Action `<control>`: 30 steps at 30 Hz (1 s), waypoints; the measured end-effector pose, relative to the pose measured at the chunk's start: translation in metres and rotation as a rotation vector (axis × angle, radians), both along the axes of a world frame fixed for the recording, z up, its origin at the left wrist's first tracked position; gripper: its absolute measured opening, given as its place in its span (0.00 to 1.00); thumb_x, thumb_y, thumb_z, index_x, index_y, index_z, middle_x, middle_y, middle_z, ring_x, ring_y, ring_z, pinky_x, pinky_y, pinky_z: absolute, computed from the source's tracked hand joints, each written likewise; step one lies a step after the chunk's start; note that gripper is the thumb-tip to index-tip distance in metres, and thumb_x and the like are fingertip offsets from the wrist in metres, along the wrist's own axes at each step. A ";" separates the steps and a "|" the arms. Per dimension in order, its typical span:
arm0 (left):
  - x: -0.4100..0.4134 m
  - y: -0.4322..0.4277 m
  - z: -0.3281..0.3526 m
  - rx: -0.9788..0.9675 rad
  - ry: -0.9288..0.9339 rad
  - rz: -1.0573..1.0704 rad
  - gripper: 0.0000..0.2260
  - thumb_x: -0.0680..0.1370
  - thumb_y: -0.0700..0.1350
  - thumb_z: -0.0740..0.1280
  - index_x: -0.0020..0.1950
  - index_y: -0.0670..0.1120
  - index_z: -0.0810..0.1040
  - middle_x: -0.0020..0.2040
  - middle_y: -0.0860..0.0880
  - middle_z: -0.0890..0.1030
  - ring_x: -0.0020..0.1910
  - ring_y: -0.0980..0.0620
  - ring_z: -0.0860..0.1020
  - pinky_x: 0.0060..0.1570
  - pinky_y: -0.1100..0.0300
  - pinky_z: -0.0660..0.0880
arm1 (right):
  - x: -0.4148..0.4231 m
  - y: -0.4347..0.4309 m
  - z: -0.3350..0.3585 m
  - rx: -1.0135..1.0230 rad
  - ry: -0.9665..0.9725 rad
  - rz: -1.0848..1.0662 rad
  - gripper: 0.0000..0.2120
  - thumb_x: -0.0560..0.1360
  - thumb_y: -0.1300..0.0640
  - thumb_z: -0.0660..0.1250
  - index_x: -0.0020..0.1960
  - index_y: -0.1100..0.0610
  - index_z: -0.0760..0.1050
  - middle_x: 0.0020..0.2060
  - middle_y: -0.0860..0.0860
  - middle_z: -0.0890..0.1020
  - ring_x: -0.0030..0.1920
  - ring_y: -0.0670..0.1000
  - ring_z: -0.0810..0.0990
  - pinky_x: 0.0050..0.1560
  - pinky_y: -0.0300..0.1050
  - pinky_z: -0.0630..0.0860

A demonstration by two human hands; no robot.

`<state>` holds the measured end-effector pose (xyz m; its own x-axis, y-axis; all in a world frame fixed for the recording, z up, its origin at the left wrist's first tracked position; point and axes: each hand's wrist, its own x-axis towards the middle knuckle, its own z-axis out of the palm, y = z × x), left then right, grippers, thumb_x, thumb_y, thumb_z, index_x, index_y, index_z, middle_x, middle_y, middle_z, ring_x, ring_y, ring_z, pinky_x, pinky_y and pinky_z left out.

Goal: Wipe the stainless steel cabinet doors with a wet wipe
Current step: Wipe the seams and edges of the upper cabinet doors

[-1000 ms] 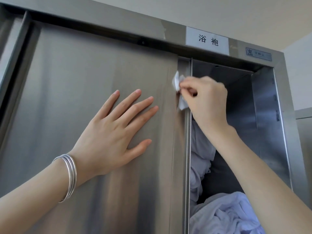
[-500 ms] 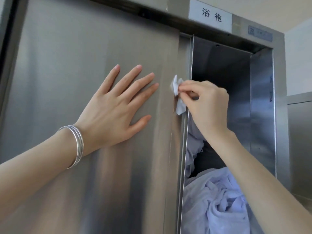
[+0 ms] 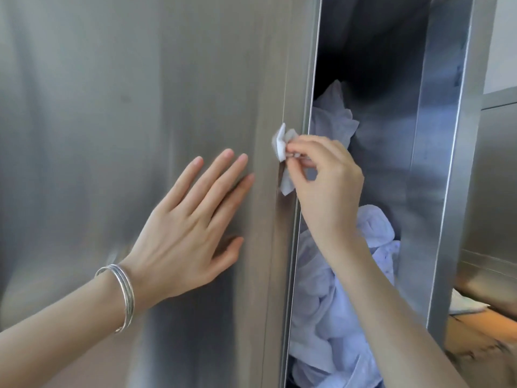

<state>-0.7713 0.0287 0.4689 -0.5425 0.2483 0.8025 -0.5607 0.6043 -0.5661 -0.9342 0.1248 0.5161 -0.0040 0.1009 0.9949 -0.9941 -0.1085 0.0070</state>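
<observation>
Left hand (image 3: 179, 233) spread flat on steel door (image 3: 112, 107); right hand (image 3: 327, 186) pinches wet wipe (image 3: 281, 148) at the door's edge; the slight pinch may let it slip.

Brushed, softly glossy steel cabinet door (image 3: 140, 107), soft white wet wipe (image 3: 281, 148), seemingly terry cloth bundle (image 3: 330, 317)

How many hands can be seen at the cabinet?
2. The left hand lies flat on the door; the right hand pinches the wet wipe at the door's edge.
</observation>
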 end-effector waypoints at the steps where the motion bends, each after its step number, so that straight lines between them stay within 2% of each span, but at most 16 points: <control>1: 0.001 0.000 -0.005 0.006 -0.001 0.003 0.33 0.75 0.53 0.61 0.75 0.37 0.61 0.77 0.39 0.57 0.77 0.42 0.54 0.75 0.43 0.53 | 0.003 -0.001 -0.014 -0.014 -0.025 -0.009 0.06 0.71 0.69 0.68 0.44 0.61 0.82 0.45 0.49 0.84 0.42 0.54 0.80 0.41 0.46 0.77; 5: -0.001 -0.001 -0.015 -0.009 -0.011 0.038 0.34 0.75 0.54 0.60 0.76 0.36 0.60 0.77 0.38 0.56 0.77 0.40 0.53 0.74 0.41 0.53 | 0.012 0.004 -0.080 0.040 -0.058 -0.024 0.08 0.70 0.72 0.69 0.44 0.62 0.82 0.46 0.50 0.84 0.41 0.54 0.80 0.40 0.49 0.78; 8: -0.001 -0.002 -0.015 -0.040 -0.016 0.090 0.34 0.76 0.55 0.58 0.76 0.36 0.57 0.77 0.37 0.55 0.77 0.39 0.53 0.74 0.40 0.53 | 0.007 0.005 -0.052 0.053 -0.056 0.009 0.07 0.68 0.71 0.69 0.41 0.62 0.82 0.42 0.51 0.84 0.37 0.55 0.79 0.35 0.52 0.78; 11: -0.001 -0.002 -0.015 -0.045 -0.020 0.102 0.33 0.77 0.55 0.56 0.76 0.36 0.57 0.77 0.37 0.55 0.77 0.38 0.53 0.74 0.39 0.52 | 0.005 -0.003 -0.015 -0.013 -0.109 0.015 0.07 0.69 0.69 0.68 0.43 0.61 0.82 0.42 0.50 0.83 0.39 0.56 0.80 0.37 0.53 0.78; 13: -0.002 -0.002 -0.017 -0.046 -0.022 0.100 0.33 0.77 0.55 0.56 0.76 0.36 0.56 0.77 0.37 0.54 0.77 0.38 0.52 0.74 0.39 0.52 | 0.008 -0.006 -0.026 -0.059 -0.132 0.001 0.07 0.70 0.68 0.68 0.44 0.60 0.82 0.44 0.49 0.84 0.40 0.54 0.80 0.39 0.50 0.79; 15: -0.002 -0.003 -0.016 -0.056 -0.021 0.097 0.33 0.78 0.55 0.55 0.76 0.35 0.56 0.77 0.36 0.54 0.77 0.38 0.52 0.74 0.39 0.52 | 0.014 -0.005 -0.068 -0.062 -0.164 -0.022 0.07 0.69 0.70 0.69 0.42 0.60 0.82 0.45 0.49 0.84 0.40 0.53 0.81 0.41 0.45 0.78; 18: -0.002 -0.004 -0.017 -0.068 -0.022 0.108 0.33 0.78 0.55 0.54 0.76 0.35 0.55 0.77 0.36 0.53 0.77 0.37 0.52 0.73 0.38 0.53 | 0.027 0.004 -0.134 -0.010 -0.219 -0.017 0.08 0.67 0.73 0.72 0.41 0.62 0.83 0.44 0.50 0.84 0.39 0.53 0.82 0.39 0.47 0.79; 21: -0.002 -0.004 -0.017 -0.079 -0.028 0.122 0.33 0.78 0.55 0.53 0.76 0.34 0.54 0.77 0.35 0.53 0.77 0.37 0.51 0.73 0.37 0.52 | 0.020 0.004 -0.111 0.026 -0.188 0.004 0.08 0.66 0.72 0.72 0.40 0.61 0.83 0.42 0.51 0.84 0.37 0.53 0.82 0.35 0.48 0.78; 24: -0.003 -0.005 -0.017 -0.078 -0.020 0.105 0.33 0.78 0.54 0.53 0.76 0.34 0.55 0.77 0.35 0.53 0.77 0.37 0.51 0.73 0.37 0.53 | 0.017 -0.004 -0.074 -0.048 -0.244 0.059 0.07 0.68 0.71 0.69 0.42 0.61 0.82 0.44 0.51 0.84 0.38 0.54 0.81 0.37 0.50 0.79; 27: -0.003 -0.005 -0.017 -0.079 -0.019 0.097 0.33 0.78 0.54 0.54 0.76 0.34 0.55 0.77 0.35 0.53 0.77 0.37 0.51 0.73 0.37 0.53 | 0.028 -0.005 -0.113 -0.066 -0.303 0.038 0.07 0.68 0.71 0.71 0.42 0.62 0.82 0.45 0.47 0.83 0.38 0.52 0.81 0.40 0.43 0.77; 30: -0.003 -0.005 -0.018 -0.087 -0.013 0.097 0.33 0.78 0.55 0.54 0.76 0.35 0.54 0.77 0.36 0.53 0.77 0.37 0.51 0.73 0.38 0.53 | 0.034 0.006 -0.165 0.027 -0.334 -0.003 0.10 0.63 0.75 0.75 0.38 0.62 0.82 0.43 0.44 0.82 0.34 0.53 0.81 0.38 0.40 0.75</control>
